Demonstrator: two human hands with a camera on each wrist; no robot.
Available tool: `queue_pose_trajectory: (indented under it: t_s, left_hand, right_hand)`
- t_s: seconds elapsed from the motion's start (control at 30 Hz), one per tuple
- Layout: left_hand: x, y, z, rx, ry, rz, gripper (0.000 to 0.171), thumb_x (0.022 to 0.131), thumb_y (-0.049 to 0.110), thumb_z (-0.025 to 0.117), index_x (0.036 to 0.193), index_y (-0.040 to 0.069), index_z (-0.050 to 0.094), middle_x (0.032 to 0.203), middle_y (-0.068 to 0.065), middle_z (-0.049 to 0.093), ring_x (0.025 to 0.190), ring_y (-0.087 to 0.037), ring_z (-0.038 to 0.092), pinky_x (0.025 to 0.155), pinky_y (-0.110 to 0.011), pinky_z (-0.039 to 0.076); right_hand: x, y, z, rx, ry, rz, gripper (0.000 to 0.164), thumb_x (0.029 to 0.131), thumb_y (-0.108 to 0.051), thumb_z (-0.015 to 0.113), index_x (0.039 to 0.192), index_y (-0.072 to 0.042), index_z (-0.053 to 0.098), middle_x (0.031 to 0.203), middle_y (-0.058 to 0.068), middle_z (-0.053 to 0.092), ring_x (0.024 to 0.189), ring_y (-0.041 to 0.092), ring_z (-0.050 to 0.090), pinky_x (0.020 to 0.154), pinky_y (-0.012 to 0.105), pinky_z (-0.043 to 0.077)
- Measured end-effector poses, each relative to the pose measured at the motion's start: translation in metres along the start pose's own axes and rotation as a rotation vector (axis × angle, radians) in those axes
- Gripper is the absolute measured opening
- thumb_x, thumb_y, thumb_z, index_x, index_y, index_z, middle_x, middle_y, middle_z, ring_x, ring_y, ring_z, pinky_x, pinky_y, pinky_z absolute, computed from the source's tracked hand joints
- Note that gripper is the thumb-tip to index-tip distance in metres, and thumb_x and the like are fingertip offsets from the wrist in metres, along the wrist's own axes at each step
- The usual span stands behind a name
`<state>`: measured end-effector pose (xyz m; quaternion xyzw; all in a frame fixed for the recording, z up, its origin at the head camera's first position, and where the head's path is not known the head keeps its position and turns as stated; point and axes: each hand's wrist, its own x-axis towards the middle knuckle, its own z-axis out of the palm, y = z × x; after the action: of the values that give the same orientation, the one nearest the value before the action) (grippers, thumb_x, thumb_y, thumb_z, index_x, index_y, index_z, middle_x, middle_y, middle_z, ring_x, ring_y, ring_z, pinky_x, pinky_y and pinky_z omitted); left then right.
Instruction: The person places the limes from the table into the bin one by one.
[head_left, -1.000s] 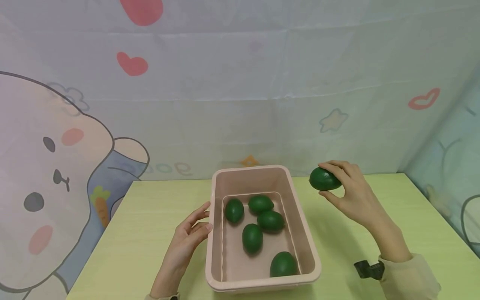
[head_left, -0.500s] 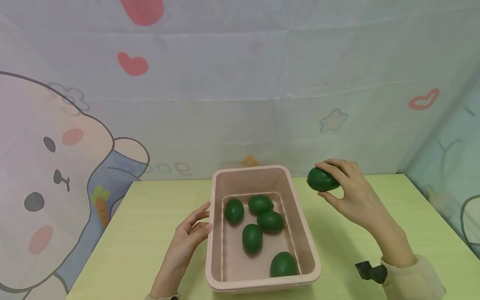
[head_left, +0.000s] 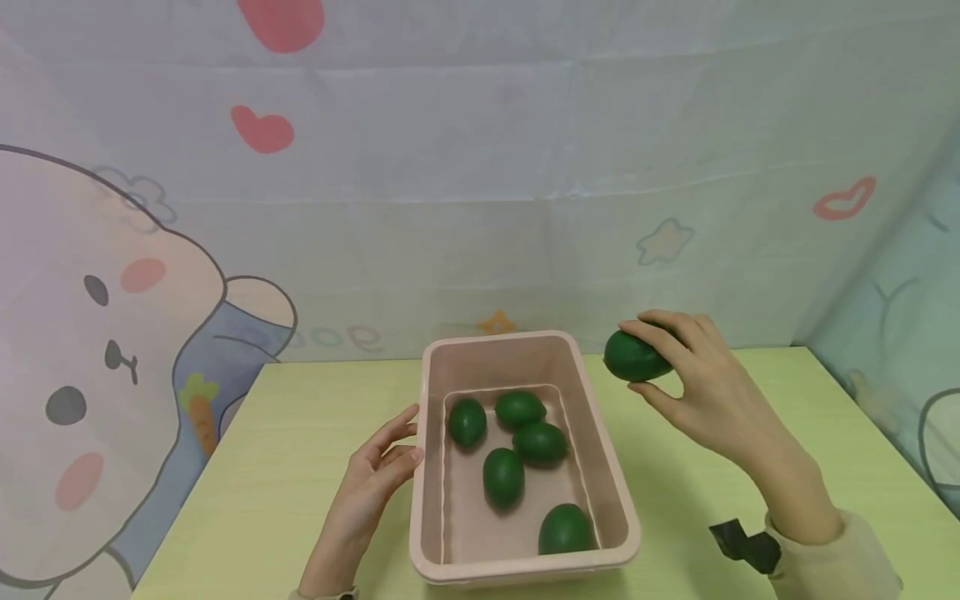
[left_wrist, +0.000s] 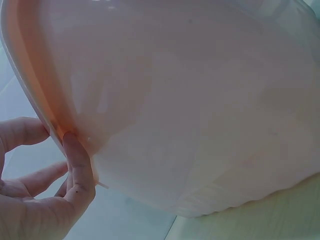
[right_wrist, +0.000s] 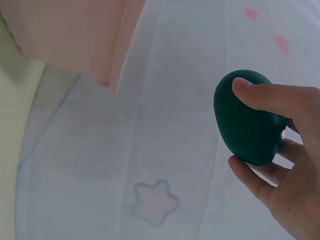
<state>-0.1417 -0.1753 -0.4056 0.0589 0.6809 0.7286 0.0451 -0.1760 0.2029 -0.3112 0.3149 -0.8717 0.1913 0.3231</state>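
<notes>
In the head view, my right hand (head_left: 705, 392) holds a green lemon (head_left: 632, 357) above the table, right of the pink plastic bin (head_left: 630, 542). Thumb and fingertips pinch it from opposite sides, as the right wrist view shows with the lemon (right_wrist: 245, 120) standing out from the fingers. My left hand (head_left: 367, 483) is at the bin's left side, its fingertips and thumb on the rim. In the left wrist view a curled finger (left_wrist: 77, 160) reaches under the lip of the bin (left_wrist: 175, 100). Several green lemons (head_left: 503, 477) lie apart or touching on the bin's floor.
A pale yellow-green table (head_left: 300, 442) carries the bin. Behind it hangs a cloth backdrop (head_left: 465, 167) with printed hearts and a cartoon animal, reaching down to the table's far edge. A black strap (head_left: 746, 546) is on the right sleeve.
My right hand has moved slightly left toward the bin, carrying the green lemon and rising a little. The left hand and the bin with its lemons have stayed in place.
</notes>
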Motion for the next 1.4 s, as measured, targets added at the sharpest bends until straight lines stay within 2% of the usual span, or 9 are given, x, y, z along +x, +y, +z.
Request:
queue_pose_trajectory:
  t_s: [0.47, 0.67, 1.13, 1.4]
  left_hand:
    - [0.000, 0.001, 0.000, 0.004, 0.007, -0.002, 0.056, 0.092, 0.007, 0.059, 0.145, 0.010, 0.041, 0.125, -0.009, 0.048, 0.098, -0.010, 0.064, 0.089, -0.023, 0.051]
    - [0.001, -0.001, -0.001, 0.008, 0.011, -0.013, 0.056, 0.092, 0.008, 0.060, 0.145, 0.011, 0.041, 0.125, -0.007, 0.049, 0.098, -0.010, 0.064, 0.090, -0.024, 0.051]
    - [0.001, -0.002, 0.000, 0.008, 0.020, -0.033, 0.056, 0.092, 0.009, 0.060, 0.145, 0.014, 0.042, 0.127, -0.009, 0.047, 0.099, -0.010, 0.063, 0.090, -0.024, 0.051]
    - [0.002, -0.003, -0.001, 0.006, 0.003, -0.034, 0.057, 0.093, 0.010, 0.060, 0.146, 0.014, 0.040, 0.129, -0.010, 0.046, 0.100, -0.011, 0.063, 0.092, -0.024, 0.050]
  right_hand:
    - [0.012, -0.018, -0.008, -0.032, -0.001, -0.057, 0.071, 0.065, -0.004, 0.085, 0.129, -0.016, 0.058, 0.126, 0.008, 0.055, 0.112, 0.028, 0.048, 0.085, 0.042, 0.048]
    - [0.016, -0.023, -0.008, -0.029, -0.027, -0.077, 0.070, 0.066, -0.005, 0.085, 0.129, -0.017, 0.057, 0.127, 0.008, 0.055, 0.114, 0.026, 0.048, 0.087, 0.040, 0.048]
    - [0.021, -0.030, -0.003, 0.042, -0.067, -0.101, 0.069, 0.069, -0.006, 0.084, 0.131, -0.017, 0.056, 0.129, 0.006, 0.055, 0.114, 0.023, 0.049, 0.086, 0.039, 0.049]
    - [0.029, -0.033, 0.004, 0.076, -0.134, -0.127, 0.068, 0.072, -0.009, 0.083, 0.133, -0.018, 0.054, 0.130, 0.006, 0.053, 0.115, 0.023, 0.049, 0.089, 0.040, 0.049]
